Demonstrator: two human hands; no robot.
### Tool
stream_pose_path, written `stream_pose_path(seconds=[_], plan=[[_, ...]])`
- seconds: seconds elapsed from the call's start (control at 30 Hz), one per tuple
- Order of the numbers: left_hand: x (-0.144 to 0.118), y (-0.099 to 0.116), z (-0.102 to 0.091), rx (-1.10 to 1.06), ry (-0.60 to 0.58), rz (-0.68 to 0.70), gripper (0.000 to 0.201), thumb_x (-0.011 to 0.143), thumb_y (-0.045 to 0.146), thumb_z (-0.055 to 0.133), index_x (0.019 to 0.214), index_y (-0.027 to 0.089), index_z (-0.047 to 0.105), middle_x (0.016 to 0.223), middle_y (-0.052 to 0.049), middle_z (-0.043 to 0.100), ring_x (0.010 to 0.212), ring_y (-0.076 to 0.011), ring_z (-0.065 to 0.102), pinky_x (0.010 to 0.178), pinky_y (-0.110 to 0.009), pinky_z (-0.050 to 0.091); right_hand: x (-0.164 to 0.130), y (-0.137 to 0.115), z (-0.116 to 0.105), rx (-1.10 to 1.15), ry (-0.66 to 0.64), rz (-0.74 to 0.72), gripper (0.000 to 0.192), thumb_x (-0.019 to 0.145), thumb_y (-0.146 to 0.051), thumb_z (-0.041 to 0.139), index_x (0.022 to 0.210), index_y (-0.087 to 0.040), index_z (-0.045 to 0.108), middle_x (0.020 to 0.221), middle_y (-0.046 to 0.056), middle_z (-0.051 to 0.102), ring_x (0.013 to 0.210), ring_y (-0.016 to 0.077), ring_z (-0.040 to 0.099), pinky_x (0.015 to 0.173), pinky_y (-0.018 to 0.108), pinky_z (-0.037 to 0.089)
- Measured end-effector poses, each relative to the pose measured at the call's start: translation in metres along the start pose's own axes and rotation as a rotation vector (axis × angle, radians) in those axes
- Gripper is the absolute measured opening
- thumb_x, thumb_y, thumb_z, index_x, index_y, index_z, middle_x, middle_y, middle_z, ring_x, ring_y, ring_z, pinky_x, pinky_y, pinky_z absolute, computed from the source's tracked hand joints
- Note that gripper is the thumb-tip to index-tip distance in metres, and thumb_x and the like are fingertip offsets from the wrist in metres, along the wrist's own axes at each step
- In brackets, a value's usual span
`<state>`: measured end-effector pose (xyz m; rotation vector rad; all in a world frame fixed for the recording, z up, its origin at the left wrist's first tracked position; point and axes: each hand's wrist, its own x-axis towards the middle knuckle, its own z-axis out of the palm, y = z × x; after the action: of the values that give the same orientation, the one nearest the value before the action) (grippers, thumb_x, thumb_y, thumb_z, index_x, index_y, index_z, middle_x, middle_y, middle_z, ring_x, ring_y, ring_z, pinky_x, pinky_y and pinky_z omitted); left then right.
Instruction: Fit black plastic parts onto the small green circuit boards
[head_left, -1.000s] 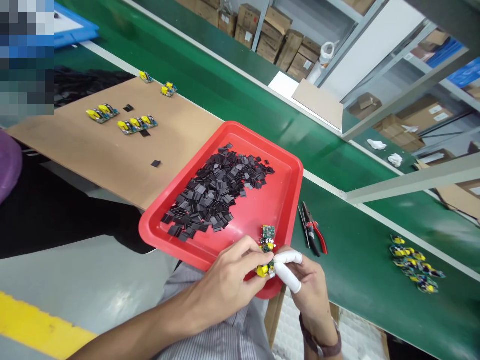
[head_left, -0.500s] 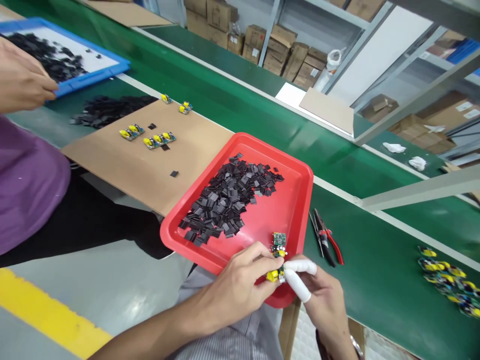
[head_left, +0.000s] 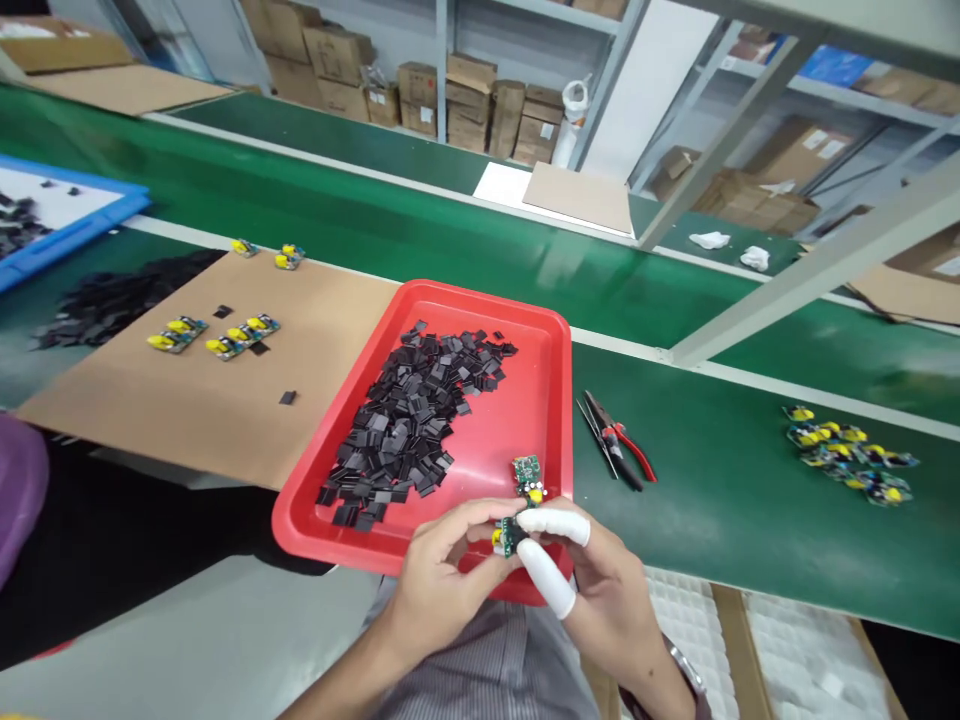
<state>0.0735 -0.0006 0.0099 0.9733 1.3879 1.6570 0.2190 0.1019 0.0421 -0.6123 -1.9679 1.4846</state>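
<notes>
Head view shows the left hand (head_left: pixel 442 580) and right hand (head_left: pixel 600 590), fingers pinched closed, sharing a small circuit board (head_left: pixel 510 535) over the red tray's (head_left: pixel 555 400) near rim, keeping black pieces (head_left: pixel 409 425) within reach.

A long green surface (head_left: pixel 735 520) runs from nine o'clock across to three o'clock, edged by a pale strip. Beyond it, toward twelve o'clock, a second green belt (head_left: pixel 315 140) lies parallel. Grey metal frame bars (head_left: pixel 810 270) slant up from the centre toward two o'clock. Behind, at twelve o'clock, metal shelving (head_left: pixel 442 60) holds stacked brown cardboard boxes (head_left: pixel 480 100), with more boxes (head_left: pixel 757 200) on racks at one o'clock. A white wall panel (head_left: pixel 637 90) stands between the shelf groups. At seven o'clock the grey floor (head_left: pixel 195 640) shows below the surface's edge. The light is even and bright, without hard shadows.
</notes>
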Motion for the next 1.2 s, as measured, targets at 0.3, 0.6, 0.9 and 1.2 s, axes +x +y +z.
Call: stream_pose_path(seconds=[0.3, 0.6, 0.9, 1.2], plan=[[-0.002, -0.006, -0.001, 0.004, 0.01, -0.099, 0.035, 0.089, 0.012, 0.073, 0.118, 0.03, 0.071, 0.126, -0.003, 0.077, 0.112, -0.0209, 0.076, 0.098, -0.032, 0.063, 0.005, -0.001, 0.003, -0.112, 0.016, 0.001, 0.02, 0.094, -0.008, 0.06, 0.102, -0.025, 0.066, 0.093, 0.0, 0.068, 0.08, 0.0149, 0.065, 0.075, 0.027, 0.052], [-0.002, -0.009, 0.0, 0.166, 0.034, -0.033, 0.033, 0.088, 0.013, 0.075, 0.118, 0.026, 0.072, 0.123, -0.007, 0.077, 0.112, -0.0236, 0.075, 0.101, -0.041, 0.063, 0.008, 0.004, -0.003, -0.026, -0.022, 0.029, 0.019, 0.098, -0.013, 0.061, 0.106, -0.026, 0.072, 0.097, 0.003, 0.07, 0.083, 0.0168, 0.065, 0.076, 0.03, 0.053], [-0.001, -0.009, -0.001, 0.243, 0.04, 0.07, 0.037, 0.085, 0.005, 0.075, 0.114, 0.028, 0.073, 0.118, -0.005, 0.078, 0.109, -0.022, 0.076, 0.098, -0.039, 0.063, 0.006, 0.005, -0.001, -0.071, -0.009, 0.017, 0.019, 0.098, -0.014, 0.061, 0.106, -0.026, 0.073, 0.09, 0.003, 0.068, 0.081, 0.0187, 0.065, 0.076, 0.032, 0.055], [0.001, -0.008, 0.0, 0.335, 0.066, 0.164, 0.04, 0.084, 0.003, 0.074, 0.116, 0.027, 0.072, 0.117, -0.004, 0.077, 0.106, -0.02, 0.076, 0.095, -0.036, 0.063, 0.004, 0.01, 0.0, -0.099, -0.017, -0.01, 0.028, 0.098, -0.012, 0.062, 0.118, -0.028, 0.074, 0.095, 0.004, 0.071, 0.087, 0.0185, 0.068, 0.079, 0.032, 0.057]])
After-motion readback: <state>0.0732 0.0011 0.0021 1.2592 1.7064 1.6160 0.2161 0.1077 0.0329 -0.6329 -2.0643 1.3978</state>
